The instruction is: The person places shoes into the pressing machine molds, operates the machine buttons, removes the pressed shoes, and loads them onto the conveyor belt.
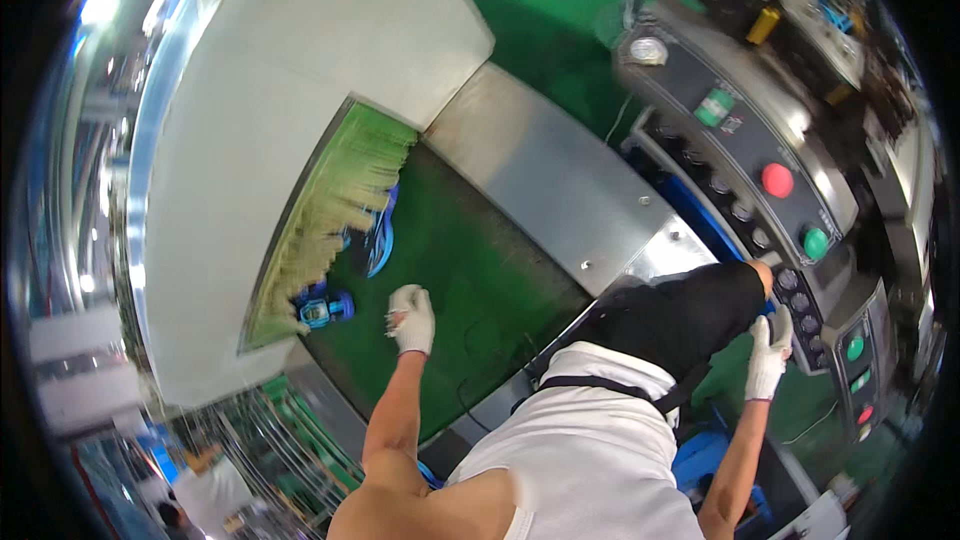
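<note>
My left hand point(411, 320), in a white glove, hangs over a dark green belt point(500, 255), its fingers partly curled; I cannot tell whether they pinch anything. Nearest to it are 2 things at the edge of a green fringed curtain point(330, 210). A blue curved piece point(381, 243) lies just beyond my left fingertips, its far part close against the strands. A blue and purple piece point(325, 311) sits to the left of that hand, near it but apart, half by the curtain's lower end. I cannot make out exactly what either is. The curtain hangs in the opening of a big white housing point(280, 70), farther out beyond my left hand.

My right hand point(769, 355), gloved too, is well apart from the left, low beside my knee, its fingers spread, and I see nothing in it. Beyond it stands a dark control panel point(690, 55) with 1 red button point(777, 180) and a round green button point(815, 243). Between my 2 hands are my black shorts point(665, 315).
</note>
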The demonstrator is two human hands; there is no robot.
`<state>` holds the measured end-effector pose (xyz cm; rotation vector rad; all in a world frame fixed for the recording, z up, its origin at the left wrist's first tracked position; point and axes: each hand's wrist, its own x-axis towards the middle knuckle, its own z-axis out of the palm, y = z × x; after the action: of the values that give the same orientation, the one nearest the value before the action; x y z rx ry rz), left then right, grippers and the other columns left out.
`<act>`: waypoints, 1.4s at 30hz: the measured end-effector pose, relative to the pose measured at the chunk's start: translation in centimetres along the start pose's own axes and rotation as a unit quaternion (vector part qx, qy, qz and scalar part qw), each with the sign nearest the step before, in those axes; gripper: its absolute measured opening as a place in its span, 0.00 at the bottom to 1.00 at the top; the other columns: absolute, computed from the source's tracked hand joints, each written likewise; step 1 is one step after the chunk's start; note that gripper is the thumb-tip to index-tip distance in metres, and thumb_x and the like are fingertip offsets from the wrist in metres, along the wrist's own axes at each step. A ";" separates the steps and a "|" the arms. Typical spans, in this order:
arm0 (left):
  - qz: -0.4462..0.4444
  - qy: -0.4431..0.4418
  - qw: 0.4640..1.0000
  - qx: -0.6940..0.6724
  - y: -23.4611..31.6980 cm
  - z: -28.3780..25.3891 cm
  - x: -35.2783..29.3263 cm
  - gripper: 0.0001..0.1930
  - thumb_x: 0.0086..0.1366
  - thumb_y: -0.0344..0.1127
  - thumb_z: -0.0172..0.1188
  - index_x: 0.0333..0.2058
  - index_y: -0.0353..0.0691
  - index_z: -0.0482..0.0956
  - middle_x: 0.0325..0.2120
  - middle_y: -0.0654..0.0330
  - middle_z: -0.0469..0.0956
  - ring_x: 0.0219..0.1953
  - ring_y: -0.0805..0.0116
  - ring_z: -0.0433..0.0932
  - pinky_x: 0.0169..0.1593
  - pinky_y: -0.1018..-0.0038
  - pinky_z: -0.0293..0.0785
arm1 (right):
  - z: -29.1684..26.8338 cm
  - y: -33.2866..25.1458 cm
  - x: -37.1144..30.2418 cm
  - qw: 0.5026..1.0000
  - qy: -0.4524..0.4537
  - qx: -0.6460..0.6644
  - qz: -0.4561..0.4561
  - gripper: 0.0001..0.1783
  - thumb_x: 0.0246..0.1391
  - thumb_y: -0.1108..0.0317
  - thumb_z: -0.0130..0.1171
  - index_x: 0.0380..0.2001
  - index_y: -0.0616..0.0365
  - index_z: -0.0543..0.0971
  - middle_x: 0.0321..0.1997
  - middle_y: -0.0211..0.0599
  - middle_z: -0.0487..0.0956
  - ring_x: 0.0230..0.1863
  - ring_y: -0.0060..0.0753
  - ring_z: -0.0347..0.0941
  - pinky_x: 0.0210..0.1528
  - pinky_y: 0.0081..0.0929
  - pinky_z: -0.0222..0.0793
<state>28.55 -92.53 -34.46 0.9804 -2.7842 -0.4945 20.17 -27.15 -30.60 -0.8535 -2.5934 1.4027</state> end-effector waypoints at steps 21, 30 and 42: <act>-0.225 0.093 0.949 0.199 -22.6 -6.7 9.4 0.31 0.79 0.60 0.41 0.63 0.43 0.75 0.60 0.42 0.75 0.60 0.38 0.75 0.57 0.42 0.74 | -7.1 0.7 2.5 0.903 -0.086 -0.421 0.003 0.35 0.60 0.56 0.67 0.68 0.53 0.71 0.65 0.55 0.77 0.68 0.54 0.73 0.67 0.44 0.70; 0.156 0.042 0.987 0.000 5.6 1.0 1.0 0.15 0.69 0.40 0.63 0.47 0.34 0.81 0.50 0.46 0.76 0.52 0.44 0.77 0.57 0.52 0.73 | -2.0 -11.7 -3.7 0.980 -0.107 -0.155 -0.062 0.36 0.59 0.67 0.66 0.69 0.63 0.69 0.69 0.54 0.74 0.62 0.46 0.79 0.63 0.39 0.75; 0.589 -0.148 0.755 -0.245 44.0 -5.7 -5.0 0.08 0.67 0.27 0.63 0.44 0.35 0.82 0.43 0.49 0.83 0.45 0.54 0.81 0.52 0.61 0.78 | 5.2 -21.7 -5.0 0.913 -0.035 -0.184 -0.363 0.18 0.50 0.61 0.63 0.41 0.60 0.77 0.43 0.52 0.79 0.49 0.55 0.78 0.54 0.44 0.72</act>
<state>8.23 -58.68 -13.71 -1.0147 -2.5600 -1.0570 13.28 -42.86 -15.49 0.1829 -2.7985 0.7551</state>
